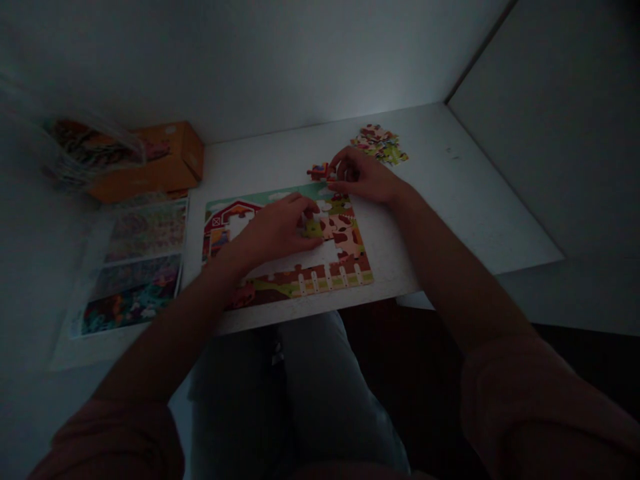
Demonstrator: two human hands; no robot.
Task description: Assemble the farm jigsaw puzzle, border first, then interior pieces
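A partly filled farm jigsaw puzzle [327, 280] lies on the white table, with a barn at its left and a cow at its right. My left hand [280, 230] is over the middle of the puzzle, thumb and fingers curled around a green puzzle piece [313, 229]. Beyond the puzzle's top edge, my right hand [360, 175] pinches a red and blue puzzle piece [319, 172]. Behind my right hand sits a pile of loose pieces [383, 143]. White gaps show in the middle of the puzzle and in the barn.
An orange box [173, 157] stands at the table's back left, with a clear plastic bag beside it. In front of the box lie picture sheets [135, 290]. The white table [465, 207] extends to the right, and walls rise behind it.
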